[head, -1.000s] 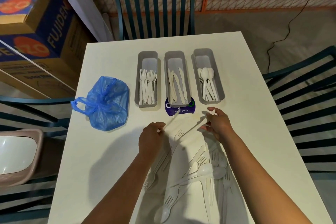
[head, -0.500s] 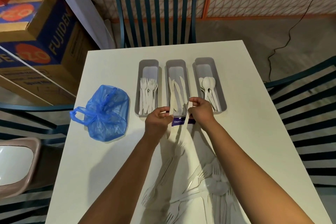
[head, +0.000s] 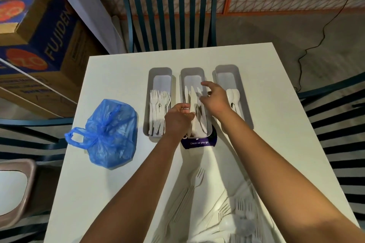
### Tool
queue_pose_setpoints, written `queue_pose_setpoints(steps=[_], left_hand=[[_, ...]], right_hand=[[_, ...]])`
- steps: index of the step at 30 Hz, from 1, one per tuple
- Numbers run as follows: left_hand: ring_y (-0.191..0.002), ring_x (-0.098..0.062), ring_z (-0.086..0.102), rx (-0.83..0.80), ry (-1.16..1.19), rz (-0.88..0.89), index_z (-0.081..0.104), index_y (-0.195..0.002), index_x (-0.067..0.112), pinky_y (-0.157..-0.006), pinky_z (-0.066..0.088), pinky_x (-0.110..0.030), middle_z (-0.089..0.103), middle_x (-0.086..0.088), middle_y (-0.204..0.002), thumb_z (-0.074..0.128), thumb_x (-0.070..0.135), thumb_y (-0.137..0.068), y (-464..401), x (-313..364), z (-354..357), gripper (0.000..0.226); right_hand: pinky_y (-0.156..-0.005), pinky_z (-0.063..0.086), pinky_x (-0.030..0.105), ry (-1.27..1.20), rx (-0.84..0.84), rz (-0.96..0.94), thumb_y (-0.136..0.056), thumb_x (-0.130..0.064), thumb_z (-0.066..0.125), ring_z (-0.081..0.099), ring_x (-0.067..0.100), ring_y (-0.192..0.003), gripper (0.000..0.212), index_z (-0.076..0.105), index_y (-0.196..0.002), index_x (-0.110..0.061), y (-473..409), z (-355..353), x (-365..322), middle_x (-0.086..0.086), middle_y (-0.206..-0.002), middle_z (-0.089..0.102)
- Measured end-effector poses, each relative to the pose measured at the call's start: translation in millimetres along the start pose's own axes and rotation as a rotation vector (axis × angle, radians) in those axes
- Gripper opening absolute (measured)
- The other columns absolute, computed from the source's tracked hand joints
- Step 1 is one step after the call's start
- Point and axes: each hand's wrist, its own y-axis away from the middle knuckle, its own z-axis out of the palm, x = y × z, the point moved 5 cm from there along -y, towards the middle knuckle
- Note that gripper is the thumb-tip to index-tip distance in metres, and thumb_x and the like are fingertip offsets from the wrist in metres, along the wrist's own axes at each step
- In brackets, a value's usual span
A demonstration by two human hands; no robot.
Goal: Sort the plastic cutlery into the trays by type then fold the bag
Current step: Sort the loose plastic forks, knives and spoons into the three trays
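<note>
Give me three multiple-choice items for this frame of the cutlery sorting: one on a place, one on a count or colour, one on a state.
1. Where does the blue bag lie?
A. left of the fork tray
B. right of the spoon tray
C. inside the middle tray

2. How many grey trays stand in the row?
A. two
B. three
C. five

3. What is the right hand doing?
A. gripping the bag
B. pressing flat on the table
C. hovering with fingers spread over the middle tray

Key: 1 A, the bag sits left of the fork tray. 2 B, fork tray, middle tray and spoon tray. 3 C, the fingers are apart above the knives.
</note>
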Motion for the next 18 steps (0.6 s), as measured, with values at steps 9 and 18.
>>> queue_pose_setpoints(steps=[9, 18], left_hand=[[-0.076, -0.021, 0.058, 0.072, -0.119, 0.166, 0.065, -0.101, -0.002, -0.062, 0.041, -0.006, 0.060, -0.007, -0.079, 0.066, 0.008, -0.083, -7.5, 7.4, 14.2, 0.021], [-0.087, -0.009, 0.054, 0.013, -0.310, 0.227, 0.066, -0.108, 0.004, -0.063, 0.037, -0.002, 0.067, -0.007, -0.109, 0.052, 0.010, -0.092, 36.6, -19.7, -7.6, 0.023]], right_hand=[[-0.069, 0.043, 0.017, -0.056, -0.083, 0.016, -0.087, -0.002, 0.054, 0.053, 0.006, -0.069, 0.020, 0.065, -0.099, -0.013, 90.4, 19.4, 63.4, -0.009, -0.082, 0.057], [-0.100, 0.036, 0.037, 0.679, -0.171, -0.161, -0.082, -0.019, 0.061, 0.043, 0.030, -0.126, 0.047, 0.056, -0.129, -0.020, 138.5, 28.5, 121.5, 0.006, -0.145, 0.043]])
